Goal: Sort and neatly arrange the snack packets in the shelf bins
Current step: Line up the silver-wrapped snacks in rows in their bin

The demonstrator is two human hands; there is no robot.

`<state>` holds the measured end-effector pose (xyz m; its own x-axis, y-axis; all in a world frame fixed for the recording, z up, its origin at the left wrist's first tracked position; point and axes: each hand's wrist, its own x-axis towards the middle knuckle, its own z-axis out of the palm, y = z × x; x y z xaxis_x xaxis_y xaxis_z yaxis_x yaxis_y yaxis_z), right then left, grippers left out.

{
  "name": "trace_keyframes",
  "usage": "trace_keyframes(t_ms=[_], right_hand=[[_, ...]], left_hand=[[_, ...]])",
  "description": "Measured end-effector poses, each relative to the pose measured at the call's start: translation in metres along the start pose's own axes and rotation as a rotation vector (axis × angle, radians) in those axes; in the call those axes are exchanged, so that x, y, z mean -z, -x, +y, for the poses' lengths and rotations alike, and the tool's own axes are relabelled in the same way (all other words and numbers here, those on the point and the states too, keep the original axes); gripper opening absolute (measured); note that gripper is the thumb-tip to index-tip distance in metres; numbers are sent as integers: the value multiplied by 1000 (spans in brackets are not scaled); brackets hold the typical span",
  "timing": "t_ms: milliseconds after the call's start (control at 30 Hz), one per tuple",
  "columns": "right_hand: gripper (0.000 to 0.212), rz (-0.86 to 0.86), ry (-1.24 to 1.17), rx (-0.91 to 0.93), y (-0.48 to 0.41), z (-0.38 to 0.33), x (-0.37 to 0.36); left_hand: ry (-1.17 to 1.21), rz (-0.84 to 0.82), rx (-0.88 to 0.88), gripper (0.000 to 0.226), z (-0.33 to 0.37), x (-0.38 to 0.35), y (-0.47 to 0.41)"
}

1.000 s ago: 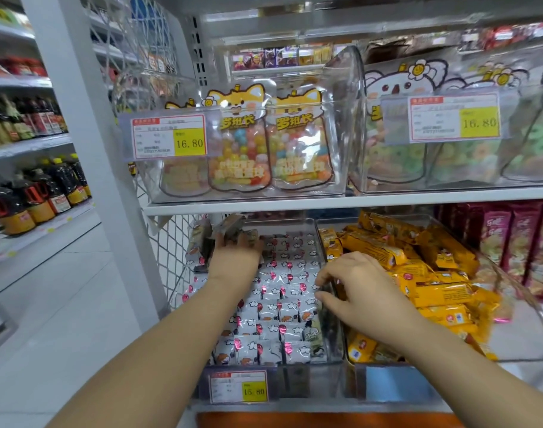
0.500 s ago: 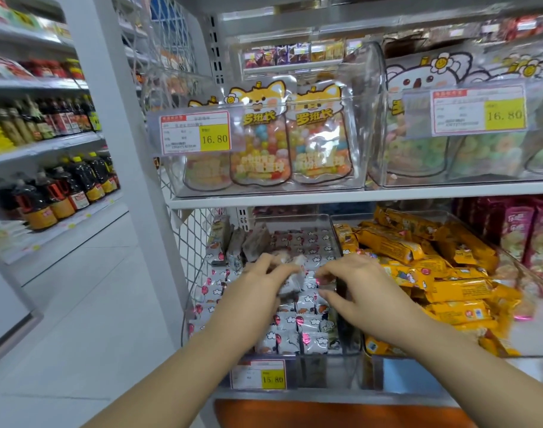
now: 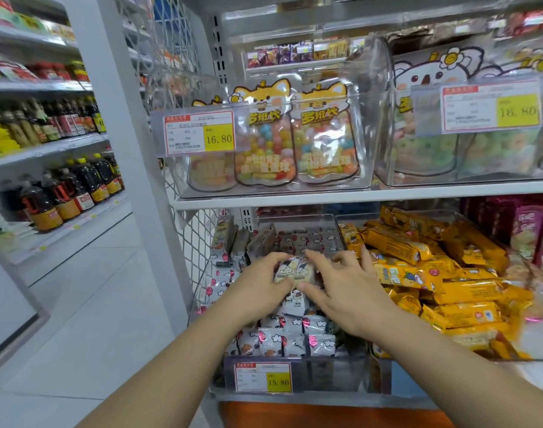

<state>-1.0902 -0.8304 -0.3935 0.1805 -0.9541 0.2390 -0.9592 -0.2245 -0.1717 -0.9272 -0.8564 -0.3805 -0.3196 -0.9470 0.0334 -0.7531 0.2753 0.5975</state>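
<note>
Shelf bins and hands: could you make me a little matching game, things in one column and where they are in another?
Things:
1. yellow packets
2. candy-ball pouches
3. white packets
4. dark bottles

Places:
A. upper shelf bin, behind a price tag
B. lower left bin, under both hands
C. shelves across the aisle, far left
D. lower bin right of the hands

Pairs: 1-D, 2-A, 3-B, 4-C
</note>
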Motion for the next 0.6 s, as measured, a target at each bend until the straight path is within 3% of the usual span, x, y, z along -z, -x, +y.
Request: trace_keyframes(t_ms=[167, 367, 467, 533, 600], right_hand=[[78, -20, -103, -43, -9, 1, 3], [88, 134, -560, -78, -14, 4, 14], [63, 213, -825, -69, -10, 7, 33], [32, 254, -838, -33, -3, 14, 49], [24, 281, -791, -55, 3, 26, 57]], left_hand=[[282, 52, 58, 64, 2, 5, -8], [469, 153, -62, 51, 18, 10, 3], [525, 199, -149, 50, 32, 15, 11], [536, 229, -171, 52, 40, 14, 16], [560, 237, -165, 54, 42, 8, 17]])
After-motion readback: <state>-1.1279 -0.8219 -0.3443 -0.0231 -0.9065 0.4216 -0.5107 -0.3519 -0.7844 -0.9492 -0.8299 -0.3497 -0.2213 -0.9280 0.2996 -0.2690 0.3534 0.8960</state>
